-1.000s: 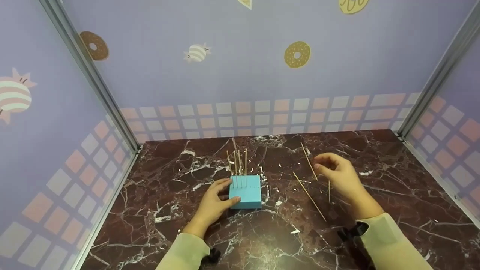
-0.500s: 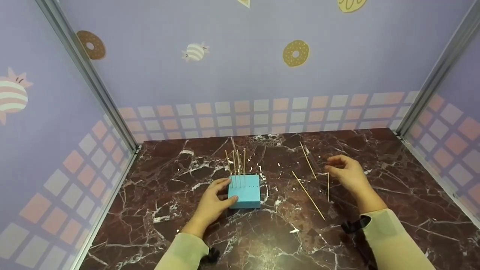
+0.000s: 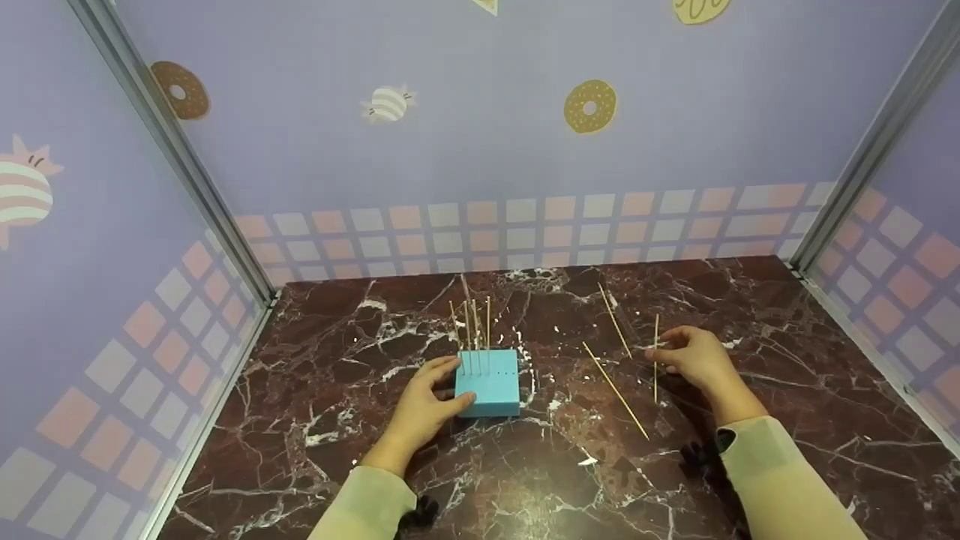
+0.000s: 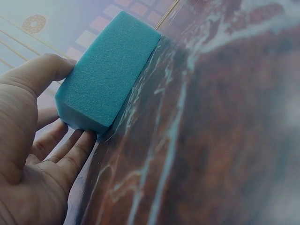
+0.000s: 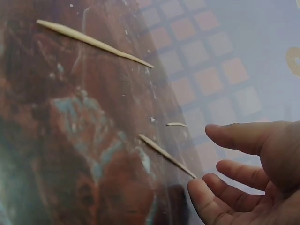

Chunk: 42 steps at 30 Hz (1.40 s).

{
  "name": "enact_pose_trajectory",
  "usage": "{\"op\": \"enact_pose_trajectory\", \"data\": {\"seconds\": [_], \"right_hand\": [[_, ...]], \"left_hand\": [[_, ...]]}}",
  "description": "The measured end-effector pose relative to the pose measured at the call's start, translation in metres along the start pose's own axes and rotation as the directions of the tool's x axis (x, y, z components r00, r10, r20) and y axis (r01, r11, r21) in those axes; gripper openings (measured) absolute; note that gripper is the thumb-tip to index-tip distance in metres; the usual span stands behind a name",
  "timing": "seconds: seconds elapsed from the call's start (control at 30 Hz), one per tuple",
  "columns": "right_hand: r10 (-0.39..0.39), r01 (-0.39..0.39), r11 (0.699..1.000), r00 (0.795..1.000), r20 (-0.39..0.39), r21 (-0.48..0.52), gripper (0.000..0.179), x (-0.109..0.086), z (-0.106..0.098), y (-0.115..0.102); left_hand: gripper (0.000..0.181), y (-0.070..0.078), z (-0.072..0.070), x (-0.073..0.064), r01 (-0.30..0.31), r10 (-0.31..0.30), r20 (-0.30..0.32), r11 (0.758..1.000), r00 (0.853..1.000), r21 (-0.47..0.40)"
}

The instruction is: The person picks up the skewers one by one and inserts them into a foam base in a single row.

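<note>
My left hand (image 3: 416, 412) grips the left side of a light blue foam block (image 3: 491, 391), thumb at the near edge and fingers at the far corner. In the left wrist view, thumb and fingers hold the block's (image 4: 110, 70) end. Several thin wooden sticks (image 3: 488, 322) stand upright in the left part of its row of holes; small holes show bare at the right. My right hand (image 3: 697, 360) is low over a wooden stick (image 3: 657, 330) on the table. In the right wrist view its thumb and fingers (image 5: 201, 194) are apart, one fingertip right at a stick's end (image 5: 164, 155).
Two more sticks lie slanted between block and right hand: a nearer one (image 3: 616, 391) and a farther one (image 3: 614, 319). The dark red marbled table (image 3: 540, 480) meets patterned lilac walls (image 3: 480, 150) at the back and sides.
My right hand moved right, away from the far stick, then came down beside the rightmost stick, uncovering its upper end. The left hand stays on the block.
</note>
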State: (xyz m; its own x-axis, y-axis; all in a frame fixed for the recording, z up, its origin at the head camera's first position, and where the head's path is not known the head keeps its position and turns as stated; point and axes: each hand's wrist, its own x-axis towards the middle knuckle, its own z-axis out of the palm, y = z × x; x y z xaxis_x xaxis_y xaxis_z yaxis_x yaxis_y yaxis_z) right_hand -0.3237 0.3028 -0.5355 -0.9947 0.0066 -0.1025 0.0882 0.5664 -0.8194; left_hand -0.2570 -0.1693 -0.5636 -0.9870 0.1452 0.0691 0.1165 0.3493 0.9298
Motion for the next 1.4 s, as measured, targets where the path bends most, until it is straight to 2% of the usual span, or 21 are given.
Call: {"op": "enact_pose_trajectory", "data": {"seconds": [0.17,0.37,0.57,0.73,0.93,1.1,1.2,1.4], "right_hand": [[0.006,-0.008,0.996,0.999,-0.031,-0.085,0.063,0.002,0.005,0.001],[0.0,-0.013,0.976,0.998,-0.06,-0.219,0.068,0.003,0.011,0.002],[-0.034,0.001,0.958,0.993,-0.111,-0.288,0.058,0.006,0.014,0.002],[-0.012,-0.022,0.96,0.993,-0.118,-0.28,0.045,0.011,0.012,0.003],[0.08,-0.084,0.984,0.996,-0.035,-0.16,0.034,0.014,0.003,-0.001],[0.101,-0.1,0.989,0.995,0.005,-0.105,0.031,0.014,-0.003,-0.003],[0.095,-0.093,0.989,0.996,0.005,-0.116,0.027,0.016,-0.005,-0.003],[0.079,-0.082,0.973,0.997,-0.021,-0.217,0.021,0.019,-0.007,-0.004]], "left_hand": [[0.073,0.0,0.0,0.0,0.0,0.0,-0.003,1.0,1.0,-0.001],[0.073,-0.001,0.0,0.0,0.005,-0.005,-0.006,1.0,1.0,0.008],[0.074,0.001,0.001,0.001,-0.012,0.012,-0.008,1.0,1.0,-0.005],[0.074,0.001,0.001,0.001,-0.016,0.016,-0.012,1.0,1.0,-0.004],[0.074,0.001,0.001,0.0,-0.02,0.02,-0.003,1.0,1.0,-0.006],[0.074,0.002,0.002,-0.001,-0.028,0.028,-0.016,0.999,0.999,-0.018],[0.075,0.003,0.002,-0.001,-0.035,0.034,-0.025,0.999,0.999,-0.023],[0.074,0.001,0.001,0.0,-0.032,0.032,-0.014,0.999,0.999,-0.017]]}}
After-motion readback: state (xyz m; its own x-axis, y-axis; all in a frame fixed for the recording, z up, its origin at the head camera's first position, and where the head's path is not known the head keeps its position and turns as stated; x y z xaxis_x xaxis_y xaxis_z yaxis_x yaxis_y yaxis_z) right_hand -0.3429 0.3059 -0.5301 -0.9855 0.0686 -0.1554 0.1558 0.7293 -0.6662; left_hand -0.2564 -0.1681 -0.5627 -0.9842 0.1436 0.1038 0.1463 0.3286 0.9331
